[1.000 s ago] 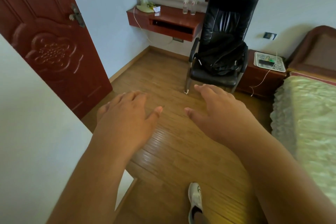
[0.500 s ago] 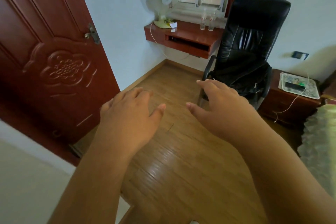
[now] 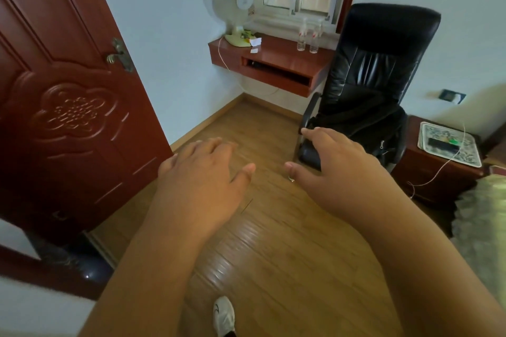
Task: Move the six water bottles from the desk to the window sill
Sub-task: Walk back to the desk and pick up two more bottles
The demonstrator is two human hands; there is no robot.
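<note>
Two clear water bottles (image 3: pixel 308 38) with red labels stand side by side on the red wall-mounted desk (image 3: pixel 276 59) at the far end of the room, just below the window sill (image 3: pixel 290 19). Any other bottles are hidden behind the chair or out of view. My left hand (image 3: pixel 201 178) and my right hand (image 3: pixel 331 169) are held out in front of me, palms down, fingers relaxed and empty, well short of the desk.
A black office chair (image 3: pixel 369 82) with a dark bag on its seat stands right of the desk. A white fan (image 3: pixel 241 8) sits on the desk's left end. A red door (image 3: pixel 68 107) stands open at left. A nightstand (image 3: pixel 438 164) and bed edge (image 3: pixel 482 216) lie right.
The view has moved forward into the room and the desk, chair and window look closer. Both hands keep the same outstretched, empty pose. A white shoe shows at the bottom again.
</note>
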